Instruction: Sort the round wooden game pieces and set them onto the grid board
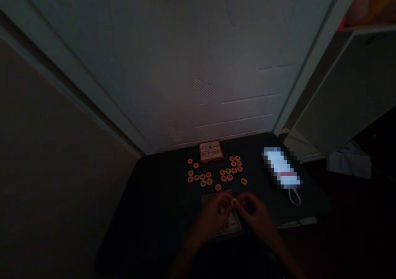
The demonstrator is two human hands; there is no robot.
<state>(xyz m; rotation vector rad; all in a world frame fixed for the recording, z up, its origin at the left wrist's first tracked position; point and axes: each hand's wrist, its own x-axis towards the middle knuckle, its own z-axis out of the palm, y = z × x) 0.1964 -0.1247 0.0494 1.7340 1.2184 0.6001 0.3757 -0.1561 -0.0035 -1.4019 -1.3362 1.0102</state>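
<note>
Box (pixel 210 151) stands behind scattered round pieces (pixel 228 171), phone (pixel 281 167) to the right.

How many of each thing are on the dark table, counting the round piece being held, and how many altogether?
Loose round pieces: 21
Held round piece: 1
Reddish box: 1
Tray: 1
Bright thing with a strap: 1
Total: 25
Tray contents are partly hidden, so left out.

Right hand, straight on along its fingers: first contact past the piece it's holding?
Probably the left hand: its fingertips sit just across the round piece from those of the right hand. Exact depth is unclear in this dim view.
</note>
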